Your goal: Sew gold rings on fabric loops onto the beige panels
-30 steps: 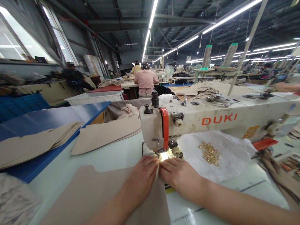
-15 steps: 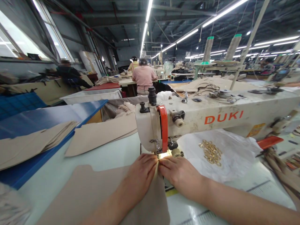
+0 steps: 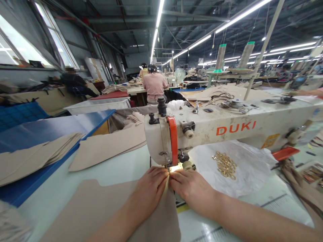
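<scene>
Under the lit needle area of a white sewing machine (image 3: 207, 131), my two hands meet at the edge of a beige fabric piece (image 3: 101, 205). My left hand (image 3: 150, 190) lies over the fabric with its fingers pressed together, gripping the edge beside the presser foot. Opposite it, my right hand (image 3: 189, 188) pinches the same edge, its fingertips almost touching the left ones. The fabric spreads out toward me and to the left, partly beneath my left forearm. My fingers hide the exact spot at the needle.
Gold-coloured metal rings (image 3: 225, 164) lie on a white plastic sheet (image 3: 249, 168) right of the needle. Cut beige panels (image 3: 108, 144) rest behind the fabric, and more panels (image 3: 42, 151) on a blue surface at left. A person in pink (image 3: 154, 84) sits farther off.
The view has shifted slightly, so the machine appears a little farther left. My hands stay at the needle, holding the fabric edge in much the same pose.
</scene>
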`<state>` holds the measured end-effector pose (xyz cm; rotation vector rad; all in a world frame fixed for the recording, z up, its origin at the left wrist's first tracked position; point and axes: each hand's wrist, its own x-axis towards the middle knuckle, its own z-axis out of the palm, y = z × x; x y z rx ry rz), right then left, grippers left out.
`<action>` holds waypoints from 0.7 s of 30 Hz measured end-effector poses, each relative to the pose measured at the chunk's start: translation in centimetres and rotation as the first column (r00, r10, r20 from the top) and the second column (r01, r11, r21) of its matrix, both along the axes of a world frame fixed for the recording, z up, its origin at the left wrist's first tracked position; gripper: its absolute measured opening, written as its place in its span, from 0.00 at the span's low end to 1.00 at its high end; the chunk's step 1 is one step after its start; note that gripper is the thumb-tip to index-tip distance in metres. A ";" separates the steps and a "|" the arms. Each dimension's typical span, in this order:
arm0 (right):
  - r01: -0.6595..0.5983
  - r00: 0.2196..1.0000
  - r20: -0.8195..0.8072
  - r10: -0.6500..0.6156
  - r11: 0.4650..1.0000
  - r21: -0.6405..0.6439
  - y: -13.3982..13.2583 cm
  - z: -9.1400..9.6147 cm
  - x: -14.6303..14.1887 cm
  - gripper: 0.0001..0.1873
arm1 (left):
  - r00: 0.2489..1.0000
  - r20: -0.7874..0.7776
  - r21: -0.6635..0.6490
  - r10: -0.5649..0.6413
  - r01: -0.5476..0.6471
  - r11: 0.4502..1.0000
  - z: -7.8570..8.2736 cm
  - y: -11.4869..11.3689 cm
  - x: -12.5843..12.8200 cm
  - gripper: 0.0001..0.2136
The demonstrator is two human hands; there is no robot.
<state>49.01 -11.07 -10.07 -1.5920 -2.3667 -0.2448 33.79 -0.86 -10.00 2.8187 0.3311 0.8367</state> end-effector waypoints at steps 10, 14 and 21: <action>0.027 0.999 -0.041 -0.027 1.000 0.002 0.2 -0.4 -0.1 0.07 | 0.999 -0.036 -0.014 0.039 -0.040 0.999 -0.3 -0.2 -0.1 0.10; -0.012 0.998 -0.059 0.015 0.998 0.057 -0.2 -0.6 -0.2 0.08 | 0.998 -0.030 0.041 0.047 -0.046 0.998 -0.2 -0.4 -0.5 0.12; -0.124 0.991 -0.039 0.128 0.989 0.086 -0.9 -0.8 -0.3 0.03 | 0.996 -0.053 0.136 0.077 -0.069 0.988 -1.1 -0.4 -1.6 0.14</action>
